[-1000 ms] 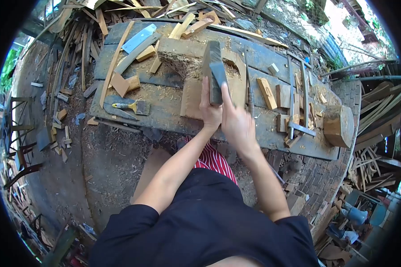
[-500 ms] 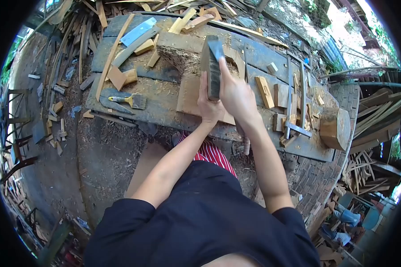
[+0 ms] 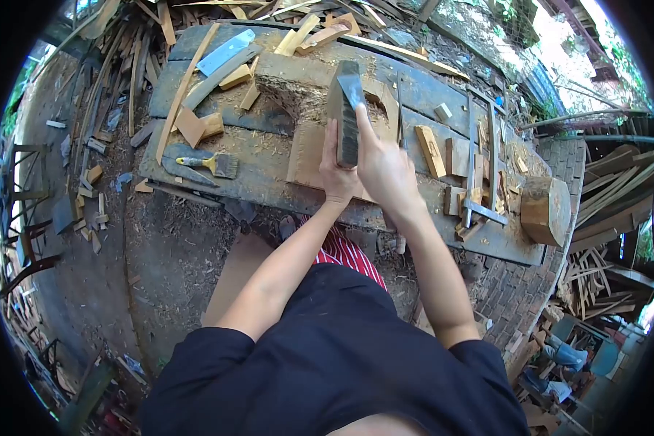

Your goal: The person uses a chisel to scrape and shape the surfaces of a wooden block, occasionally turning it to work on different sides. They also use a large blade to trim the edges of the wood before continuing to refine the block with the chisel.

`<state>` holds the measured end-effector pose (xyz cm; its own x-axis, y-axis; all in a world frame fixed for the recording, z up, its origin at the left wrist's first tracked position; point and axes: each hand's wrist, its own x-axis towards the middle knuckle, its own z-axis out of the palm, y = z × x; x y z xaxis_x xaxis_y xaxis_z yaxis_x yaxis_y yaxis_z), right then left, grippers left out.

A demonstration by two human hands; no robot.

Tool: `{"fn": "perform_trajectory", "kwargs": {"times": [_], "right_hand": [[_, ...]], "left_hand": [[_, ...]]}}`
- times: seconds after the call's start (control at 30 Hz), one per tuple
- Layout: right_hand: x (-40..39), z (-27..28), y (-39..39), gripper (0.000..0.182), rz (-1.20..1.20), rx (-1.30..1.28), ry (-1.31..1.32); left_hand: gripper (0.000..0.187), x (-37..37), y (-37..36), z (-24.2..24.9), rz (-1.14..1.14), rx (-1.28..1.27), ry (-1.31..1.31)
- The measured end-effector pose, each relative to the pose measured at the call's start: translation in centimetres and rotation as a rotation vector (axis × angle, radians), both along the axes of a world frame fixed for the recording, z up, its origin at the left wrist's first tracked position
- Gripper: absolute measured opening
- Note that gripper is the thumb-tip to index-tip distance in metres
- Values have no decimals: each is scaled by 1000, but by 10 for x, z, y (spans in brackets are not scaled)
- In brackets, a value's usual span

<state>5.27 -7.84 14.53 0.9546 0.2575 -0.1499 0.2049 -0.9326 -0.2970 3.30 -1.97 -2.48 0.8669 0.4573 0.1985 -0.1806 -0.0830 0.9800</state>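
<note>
My left hand (image 3: 337,174) is closed around the lower left side of a dark wooden block (image 3: 347,131), which stands on edge over a brown flat piece (image 3: 303,163) on the workbench. In my right hand (image 3: 386,167) is a tool with a flat metal blade (image 3: 351,89). Its index finger stretches along the tool, and the blade lies against the upper face of the block. The grip of the tool is mostly hidden by my fingers, so its exact kind cannot be made out. Behind the block lies a large rough-hewn log (image 3: 291,71) with a hollowed side.
On the wooden workbench (image 3: 261,182) lie a paintbrush (image 3: 221,166), a blue-bladed handsaw (image 3: 225,52) and several wood offcuts. To the right are a frame saw (image 3: 493,160) and a thick wood block (image 3: 545,209). Scrap wood piles (image 3: 603,283) surround the bench.
The blade has shifted slightly down along the block together with my right hand. My left hand and the block stay nearly in place.
</note>
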Motion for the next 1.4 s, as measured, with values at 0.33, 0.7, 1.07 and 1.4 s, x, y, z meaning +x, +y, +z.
{"fn": "perform_trajectory", "kwargs": {"times": [0.33, 0.7, 1.07, 1.4], "right_hand": [[6, 0, 1, 51, -27, 49, -1], [50, -13, -10, 51, -60, 223, 13], [-8, 4, -82, 54, 33, 154, 147], [-8, -2, -38, 58, 405, 77, 85]], "left_hand": [[86, 0, 0, 2, 25, 41, -75], [81, -2, 8, -5, -47, 62, 20], [57, 32, 145, 78, -676, 57, 641], [57, 58, 162, 42, -894, 124, 414]]}}
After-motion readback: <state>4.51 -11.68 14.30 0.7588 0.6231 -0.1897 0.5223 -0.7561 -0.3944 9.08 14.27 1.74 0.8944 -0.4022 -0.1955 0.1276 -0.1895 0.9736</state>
